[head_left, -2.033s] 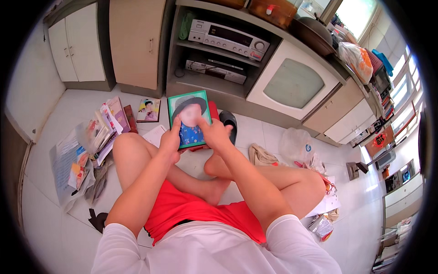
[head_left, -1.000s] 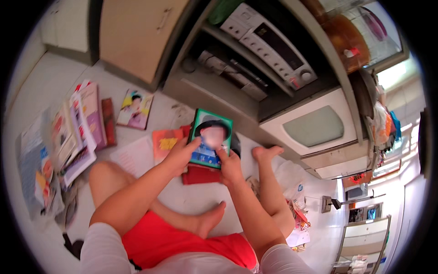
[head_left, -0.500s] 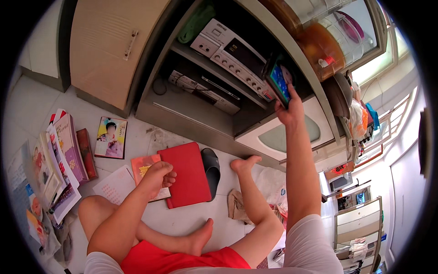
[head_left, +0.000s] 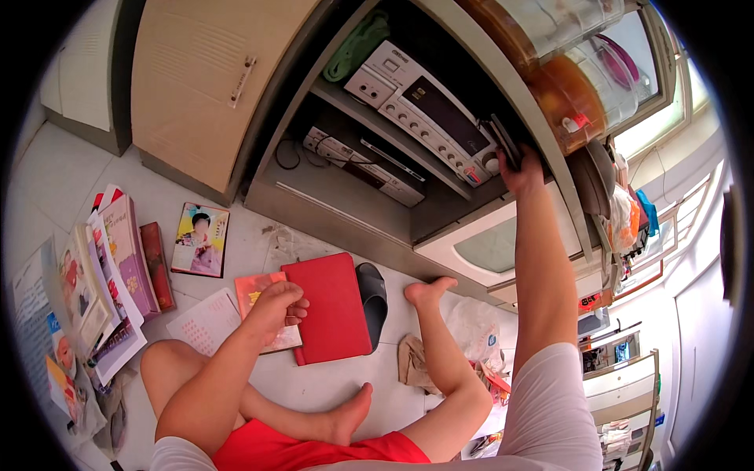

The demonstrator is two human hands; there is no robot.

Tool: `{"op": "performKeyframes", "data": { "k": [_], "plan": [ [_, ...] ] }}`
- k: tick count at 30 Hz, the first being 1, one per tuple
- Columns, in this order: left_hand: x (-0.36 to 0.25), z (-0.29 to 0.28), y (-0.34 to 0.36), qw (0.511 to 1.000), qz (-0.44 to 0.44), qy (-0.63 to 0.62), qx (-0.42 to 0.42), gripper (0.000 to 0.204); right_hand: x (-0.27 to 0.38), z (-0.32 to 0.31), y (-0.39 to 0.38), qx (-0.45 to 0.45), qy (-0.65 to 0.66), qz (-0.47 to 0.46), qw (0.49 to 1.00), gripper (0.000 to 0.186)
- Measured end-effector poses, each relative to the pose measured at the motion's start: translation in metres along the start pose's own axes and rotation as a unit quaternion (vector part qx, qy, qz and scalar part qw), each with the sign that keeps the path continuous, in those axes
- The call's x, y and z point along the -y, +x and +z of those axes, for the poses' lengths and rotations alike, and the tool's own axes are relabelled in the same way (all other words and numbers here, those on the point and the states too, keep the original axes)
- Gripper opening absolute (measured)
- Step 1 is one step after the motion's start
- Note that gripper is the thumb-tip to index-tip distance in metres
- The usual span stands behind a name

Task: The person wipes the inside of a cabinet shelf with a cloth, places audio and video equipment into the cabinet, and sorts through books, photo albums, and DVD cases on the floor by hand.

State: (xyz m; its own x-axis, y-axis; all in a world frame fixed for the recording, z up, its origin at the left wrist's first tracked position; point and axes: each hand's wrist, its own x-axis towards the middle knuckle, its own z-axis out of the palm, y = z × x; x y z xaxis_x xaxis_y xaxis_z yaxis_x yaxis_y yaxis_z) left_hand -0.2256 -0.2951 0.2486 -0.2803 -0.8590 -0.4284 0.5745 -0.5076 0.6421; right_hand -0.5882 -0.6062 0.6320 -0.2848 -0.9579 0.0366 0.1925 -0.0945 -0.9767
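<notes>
My right hand [head_left: 525,171] reaches into the upper shelf of the open cabinet [head_left: 330,224]. It is closed on a thin dark flat case [head_left: 503,141], seen edge-on beside the right end of a silver amplifier [head_left: 424,114]. Part of the case is lost in the cabinet's shade. Low over the floor, my left hand [head_left: 275,306] has its fingers curled in with nothing visible in them. Below it are a red album [head_left: 330,310], an orange-covered booklet [head_left: 253,289] and a sheet of paper [head_left: 206,322].
Upright albums and papers [head_left: 122,251] stand at the left, near a framed photo [head_left: 200,239]. A black slipper [head_left: 372,306] lies beside the red album. Under the amplifier sits a silver player [head_left: 365,169]. Clear containers [head_left: 581,86] stand on the cabinet top.
My right hand has moved the flat case deeper into the shelf, against the amplifier's end; its blue face no longer shows. My left hand stays curled in much the same place.
</notes>
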Motion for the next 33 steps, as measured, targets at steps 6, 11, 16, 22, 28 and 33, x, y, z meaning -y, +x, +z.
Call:
{"op": "performKeyframes", "data": {
  "k": [6, 11, 16, 22, 28, 33],
  "plan": [
    [0.005, -0.006, 0.003, 1.0, -0.008, 0.006, 0.0, 0.011, -0.032, 0.01, -0.047, 0.038, -0.38, -0.327, 0.864, 0.057],
    [0.007, -0.006, 0.006, 1.0, -0.017, 0.008, -0.01, 0.012, -0.016, 0.009, -0.033, -0.078, -0.771, -0.367, 0.515, 0.067],
    [0.006, 0.003, 0.009, 1.0, -0.018, 0.016, -0.001, 0.012, 0.013, -0.01, 0.025, -0.072, -0.8, -0.388, 0.452, 0.071],
    [0.005, -0.003, 0.007, 0.999, -0.028, 0.02, -0.011, 0.013, -0.015, 0.022, 0.02, -0.107, -0.803, -0.376, 0.451, 0.068],
    [0.007, -0.002, 0.005, 0.999, -0.026, 0.024, -0.008, 0.013, -0.031, 0.026, 0.007, -0.005, -0.786, -0.362, 0.501, 0.089],
    [0.013, -0.002, 0.017, 0.997, -0.061, 0.036, -0.028, 0.013, -0.021, 0.016, 0.017, -0.023, -0.799, -0.413, 0.437, 0.089]
  ]
}}
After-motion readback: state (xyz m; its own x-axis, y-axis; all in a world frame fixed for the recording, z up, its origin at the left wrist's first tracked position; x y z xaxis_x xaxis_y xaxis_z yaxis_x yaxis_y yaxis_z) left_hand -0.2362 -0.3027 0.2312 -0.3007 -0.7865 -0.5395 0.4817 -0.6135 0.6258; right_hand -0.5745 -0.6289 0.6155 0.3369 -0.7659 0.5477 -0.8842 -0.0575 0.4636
